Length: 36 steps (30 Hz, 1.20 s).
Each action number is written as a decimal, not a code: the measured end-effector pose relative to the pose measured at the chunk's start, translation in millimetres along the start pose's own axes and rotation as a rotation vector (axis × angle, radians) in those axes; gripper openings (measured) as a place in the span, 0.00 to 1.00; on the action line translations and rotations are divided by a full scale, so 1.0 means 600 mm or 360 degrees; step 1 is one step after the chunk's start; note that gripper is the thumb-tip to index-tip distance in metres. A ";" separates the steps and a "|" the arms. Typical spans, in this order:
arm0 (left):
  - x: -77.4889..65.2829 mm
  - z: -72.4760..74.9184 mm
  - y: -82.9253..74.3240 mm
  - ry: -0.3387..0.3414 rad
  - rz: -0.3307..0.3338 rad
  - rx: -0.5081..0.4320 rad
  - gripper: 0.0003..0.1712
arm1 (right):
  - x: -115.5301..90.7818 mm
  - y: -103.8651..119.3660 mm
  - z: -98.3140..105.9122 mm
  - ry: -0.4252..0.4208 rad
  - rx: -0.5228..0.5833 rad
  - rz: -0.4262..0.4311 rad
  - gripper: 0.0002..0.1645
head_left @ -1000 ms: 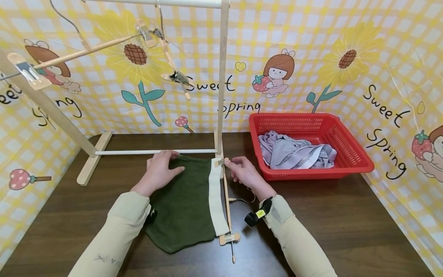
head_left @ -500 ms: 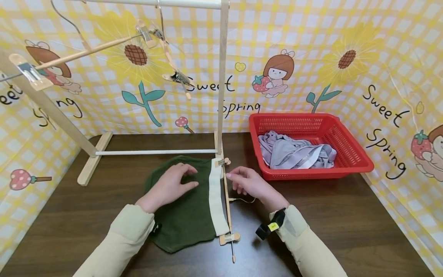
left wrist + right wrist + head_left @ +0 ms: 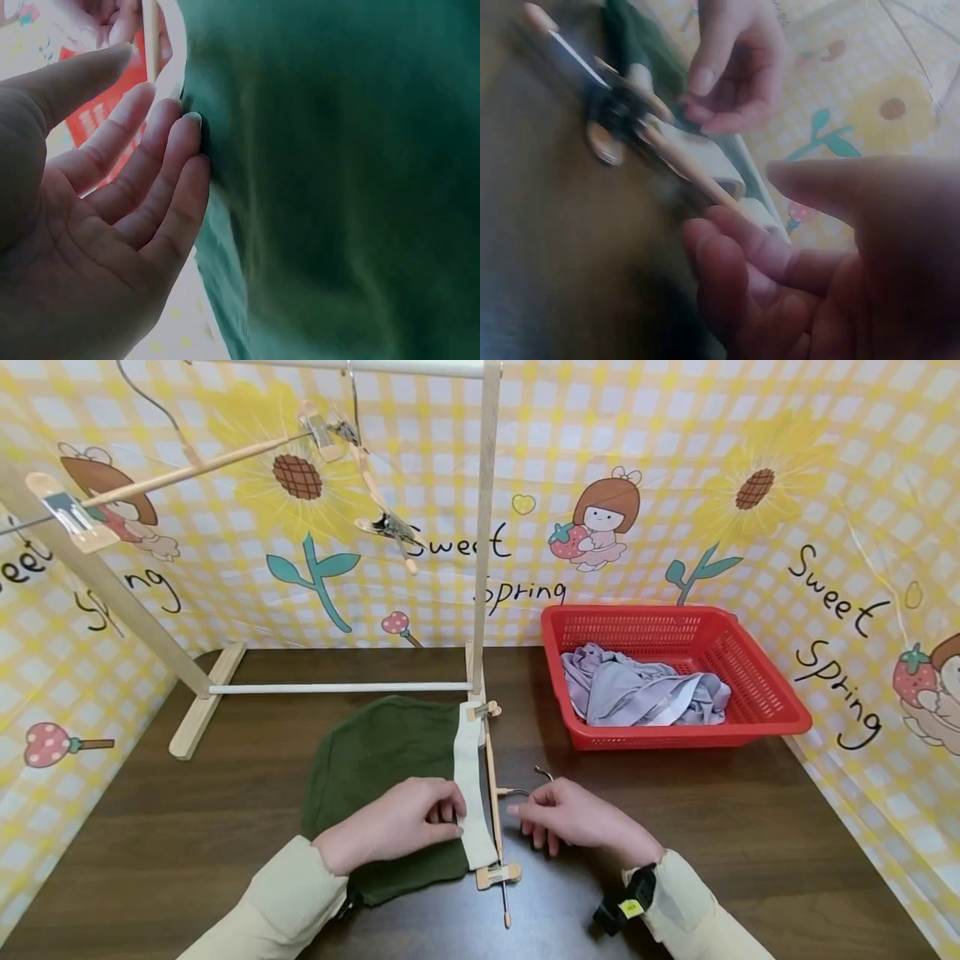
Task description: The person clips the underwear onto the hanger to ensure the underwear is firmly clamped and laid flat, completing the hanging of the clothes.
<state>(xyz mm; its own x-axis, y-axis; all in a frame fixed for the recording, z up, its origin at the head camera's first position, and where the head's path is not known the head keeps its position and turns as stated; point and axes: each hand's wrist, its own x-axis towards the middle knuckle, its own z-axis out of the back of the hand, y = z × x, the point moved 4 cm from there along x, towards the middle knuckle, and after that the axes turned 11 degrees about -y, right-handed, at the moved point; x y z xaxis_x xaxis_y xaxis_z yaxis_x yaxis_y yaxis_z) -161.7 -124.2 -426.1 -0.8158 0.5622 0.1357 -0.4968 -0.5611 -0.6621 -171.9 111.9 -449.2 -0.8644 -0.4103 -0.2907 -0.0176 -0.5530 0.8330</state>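
A dark green garment (image 3: 367, 747) lies flat on the table, its white waistband (image 3: 468, 760) facing right. Along that band runs a wooden clip hanger (image 3: 491, 760). Its far clip (image 3: 480, 712) and near clip (image 3: 498, 876) sit at the two ends of the band, and the metal hook (image 3: 513, 792) points right. My left hand (image 3: 405, 822) is over the garment, fingertips at the waistband, fingers loosely bent in the left wrist view. Just right of the hanger bar, my right hand (image 3: 577, 817) hovers by the hook with relaxed fingers and nothing between thumb and fingers.
A red basket (image 3: 765, 714) at the back right holds crumpled lilac cloth (image 3: 637, 689). Behind the garment stands a rack with a wooden post (image 3: 483, 543) and a white lower bar (image 3: 337, 688). Two more clip hangers, one a wooden hanger (image 3: 195, 468), hang from its top.
My left hand has moved from the garment's far edge to the waistband, rightward and nearer. My right hand has left the far clip and come nearer, beside the hook.
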 end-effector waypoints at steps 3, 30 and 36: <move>-0.004 -0.013 -0.005 0.0027 -0.0002 0.0028 0.07 | -0.017 0.002 -0.011 0.0032 -0.0064 0.0025 0.27; -0.012 -0.037 -0.036 0.0099 -0.0052 0.0303 0.18 | -0.060 0.018 -0.034 -0.0011 -0.0183 0.0285 0.19; -0.014 -0.047 -0.046 0.0068 -0.0109 0.0450 0.22 | -0.062 0.017 -0.019 -0.0036 -0.0074 0.0164 0.16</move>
<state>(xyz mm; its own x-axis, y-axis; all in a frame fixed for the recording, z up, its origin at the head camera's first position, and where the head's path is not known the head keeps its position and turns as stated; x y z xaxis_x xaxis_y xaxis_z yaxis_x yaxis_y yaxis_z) -132.5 -96.1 -429.7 -0.7672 0.6264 0.1378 -0.6180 -0.6646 -0.4200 -134.1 113.2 -435.4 -0.8716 -0.4506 -0.1932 0.0951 -0.5420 0.8350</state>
